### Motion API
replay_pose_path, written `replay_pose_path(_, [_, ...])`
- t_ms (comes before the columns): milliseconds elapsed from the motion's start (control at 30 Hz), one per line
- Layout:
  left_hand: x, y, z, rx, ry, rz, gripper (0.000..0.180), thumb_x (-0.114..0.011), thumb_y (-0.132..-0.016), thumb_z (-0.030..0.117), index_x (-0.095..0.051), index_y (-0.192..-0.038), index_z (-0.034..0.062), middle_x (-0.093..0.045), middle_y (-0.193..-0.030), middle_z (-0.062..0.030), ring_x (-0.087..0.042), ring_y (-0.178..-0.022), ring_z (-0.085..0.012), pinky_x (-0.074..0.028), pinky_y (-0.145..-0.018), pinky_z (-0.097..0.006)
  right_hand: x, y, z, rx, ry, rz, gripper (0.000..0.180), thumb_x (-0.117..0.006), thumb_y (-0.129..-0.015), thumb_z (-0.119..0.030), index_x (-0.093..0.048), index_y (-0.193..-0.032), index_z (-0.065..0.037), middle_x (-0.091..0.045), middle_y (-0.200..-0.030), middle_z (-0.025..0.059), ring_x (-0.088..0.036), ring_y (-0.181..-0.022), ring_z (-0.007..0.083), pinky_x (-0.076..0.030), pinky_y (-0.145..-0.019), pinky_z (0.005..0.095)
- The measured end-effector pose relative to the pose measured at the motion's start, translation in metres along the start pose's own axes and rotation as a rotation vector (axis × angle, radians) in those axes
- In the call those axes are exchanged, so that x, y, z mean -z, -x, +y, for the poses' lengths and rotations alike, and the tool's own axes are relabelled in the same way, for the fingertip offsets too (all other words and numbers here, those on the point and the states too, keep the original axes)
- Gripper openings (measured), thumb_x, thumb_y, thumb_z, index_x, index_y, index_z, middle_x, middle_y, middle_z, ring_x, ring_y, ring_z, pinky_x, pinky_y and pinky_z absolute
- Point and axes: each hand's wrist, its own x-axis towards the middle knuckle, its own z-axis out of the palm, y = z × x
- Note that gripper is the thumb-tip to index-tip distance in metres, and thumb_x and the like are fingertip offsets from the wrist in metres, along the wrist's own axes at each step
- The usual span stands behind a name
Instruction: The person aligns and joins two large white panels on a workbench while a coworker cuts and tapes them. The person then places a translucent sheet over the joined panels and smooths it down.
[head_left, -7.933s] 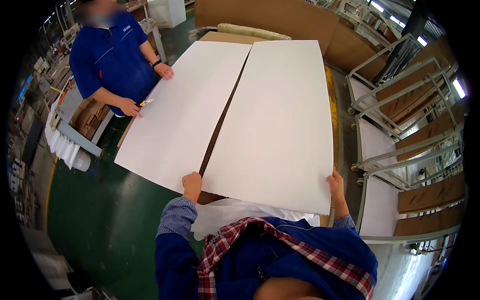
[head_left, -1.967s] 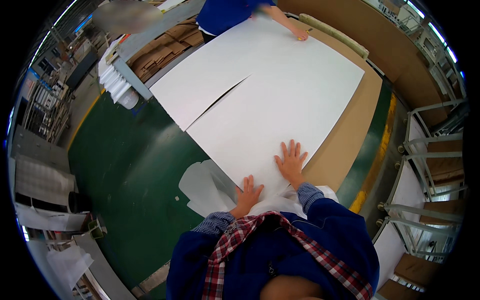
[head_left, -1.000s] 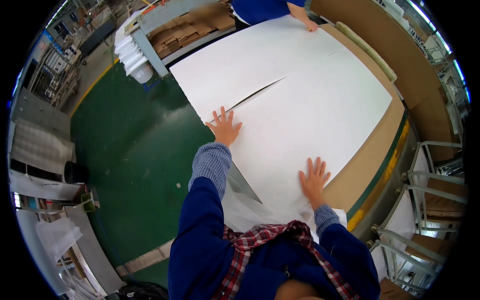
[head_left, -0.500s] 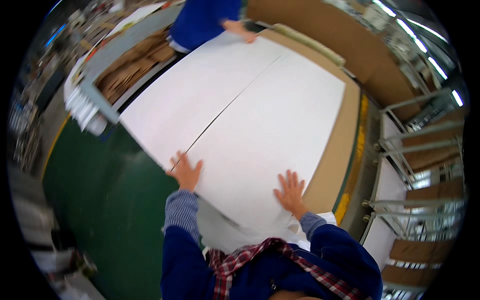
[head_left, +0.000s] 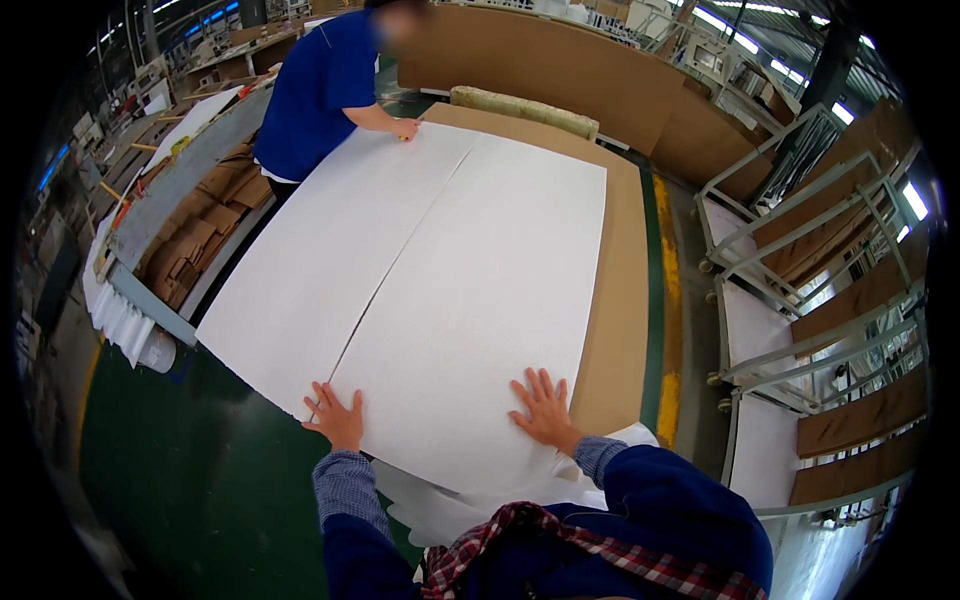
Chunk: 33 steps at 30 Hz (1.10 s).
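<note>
Two large white sheets lie side by side with a thin dark seam between them: a left sheet [head_left: 290,270] and a right sheet [head_left: 480,290]. My left hand [head_left: 338,418] rests at their near edge, fingers spread over the near end of the seam. On the right sheet, close to its near right corner, my right hand [head_left: 545,410] lies flat with its fingers apart. Neither hand grips anything. Brown board [head_left: 618,280] shows beneath the sheets along the right and far sides. Loose thin white material [head_left: 430,500] hangs below the near edge, in front of me.
Across the sheets a co-worker in blue [head_left: 315,95] has a hand [head_left: 405,130] at the far edge. A grey-framed bin [head_left: 150,300] of folded brown pieces stands left. Wheeled metal racks [head_left: 750,310] line the right. Green floor [head_left: 190,470] lies near left; a yellow roll [head_left: 525,110] lies beyond.
The view has tilted up, so more of the co-worker and the far side shows. My hands remain spread on the sheets near the same edge.
</note>
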Motion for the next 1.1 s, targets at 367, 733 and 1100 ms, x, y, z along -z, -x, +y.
replay_pose_path(367, [-0.0036, -0.0023, -0.0029, 0.004, -0.002, 0.011, 0.077, -0.037, -0.081, 0.06, -0.02, -0.137, 0.0084, -0.007, -0.146, -0.0044, -0.007, -0.132, -0.0325, -0.009, -0.095, -0.068, 0.0, 0.0003, 0.0008, -0.006, -0.026, 0.021, 0.057, -0.046, -0.083, -0.047, -0.035, -0.132, -0.02, -0.019, -0.141, 0.0138, -0.015, -0.13, 0.0356, -0.013, -0.095, 0.0649])
replay_pose_path(733, [-0.0062, -0.0026, -0.0027, -0.002, -0.01, 0.019, 0.076, -0.035, -0.082, 0.06, -0.02, -0.137, 0.0087, -0.007, -0.146, -0.0053, -0.006, -0.133, -0.0324, -0.01, -0.095, -0.067, 0.0015, 0.0006, 0.0009, -0.015, -0.041, 0.01, 0.058, -0.046, -0.083, -0.047, -0.034, -0.132, -0.02, -0.018, -0.142, 0.0137, -0.014, -0.13, 0.0356, -0.011, -0.096, 0.0642])
replay_pose_path(1100, [-0.0013, 0.0008, -0.0013, 0.002, 0.002, 0.002, 0.075, -0.035, -0.083, 0.059, -0.018, -0.138, 0.0095, -0.007, -0.146, -0.0056, -0.006, -0.133, -0.0319, -0.007, -0.097, -0.065, 0.0015, 0.0008, 0.0008, -0.019, -0.048, -0.009, 0.057, -0.045, -0.083, -0.048, -0.033, -0.133, -0.021, -0.016, -0.142, 0.0132, -0.012, -0.131, 0.0353, -0.01, -0.097, 0.0638])
